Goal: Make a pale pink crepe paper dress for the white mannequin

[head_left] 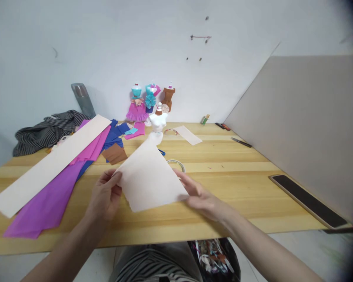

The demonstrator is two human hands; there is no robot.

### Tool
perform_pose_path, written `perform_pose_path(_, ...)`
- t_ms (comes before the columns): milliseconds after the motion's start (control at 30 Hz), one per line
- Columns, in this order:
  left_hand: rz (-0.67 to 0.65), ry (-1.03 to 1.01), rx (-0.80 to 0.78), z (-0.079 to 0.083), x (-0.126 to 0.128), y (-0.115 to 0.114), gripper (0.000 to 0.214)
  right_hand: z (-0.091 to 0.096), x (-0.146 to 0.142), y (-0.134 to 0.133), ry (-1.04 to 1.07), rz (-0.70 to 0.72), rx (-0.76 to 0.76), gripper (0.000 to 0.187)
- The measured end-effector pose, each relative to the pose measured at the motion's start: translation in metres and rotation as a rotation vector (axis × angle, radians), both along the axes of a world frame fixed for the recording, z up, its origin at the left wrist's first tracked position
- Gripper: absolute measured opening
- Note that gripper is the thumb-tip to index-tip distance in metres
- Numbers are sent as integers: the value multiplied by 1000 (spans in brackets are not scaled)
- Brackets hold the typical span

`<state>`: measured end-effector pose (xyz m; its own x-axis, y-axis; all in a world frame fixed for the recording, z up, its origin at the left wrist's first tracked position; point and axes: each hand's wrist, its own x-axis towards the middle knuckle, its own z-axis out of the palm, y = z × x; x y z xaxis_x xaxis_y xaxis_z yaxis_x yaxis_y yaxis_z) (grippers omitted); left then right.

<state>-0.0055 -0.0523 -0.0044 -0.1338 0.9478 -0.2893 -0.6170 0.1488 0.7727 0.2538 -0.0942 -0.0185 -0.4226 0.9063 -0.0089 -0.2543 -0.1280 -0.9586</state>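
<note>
Pale sheet: held up over the bench (238,176) in front of the person, its near edge tilted toward the body; the pale sheet (150,180) is shared between both hands.
Left grip: the sheet's left corner is pinched by the left hand (108,191), thumb on top, fingers curled below.
Right grip: the right corner is grasped by the right hand (204,199), whose thumb is blurred; the fingers are stretched along the edge.
Behind the sheet: the base of a white dress form (158,122) is partly covered; a tape roll (182,165) is seen near the right fingers.
Left side: a long pale strip (53,164) is laid across purple paper (47,211); a brown piece (114,153) is placed beside it, and a striped cloth (50,131) is heaped farther back.
By the wall: a dressed form in a pink skirt (137,111) is stood among others.
Right edge: a dark flat slab (308,199) is set near the partition (306,117).
</note>
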Motion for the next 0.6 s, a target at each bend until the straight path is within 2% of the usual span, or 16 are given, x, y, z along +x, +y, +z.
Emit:
perform_pose_path(67,32,-38,-33,-8,0,-4,23,-8,-7,-2,-96,-83,-5,66)
perform_pose_path(133,32,-49,-18,-12,0,-6,26,-14,-7,-3,-142,-100,-80,52)
perform_pose_path(200,14,-19,37,-11,-2,-8,28,-15,-1,-4,-168,-53,-142,48)
perform_pose_path(300,-47,128,133,-4,-6,-10,32,-6,15,-5,-273,84,-159,47)
perform_pose_path(367,-148,265,213,3,-6,-9,40,7,26,-3,-371,58,-82,47)
perform_pose_path(467,-385,454,348,14,1,-6,52,28,34,4,-420,-117,120,52)
perform_pose_path(533,-570,533,418,19,11,-1,59,40,30,10,-402,-151,198,53)
perform_pose_path(600,-741,565,474,21,24,4,66,44,19,19,-351,-118,198,58)
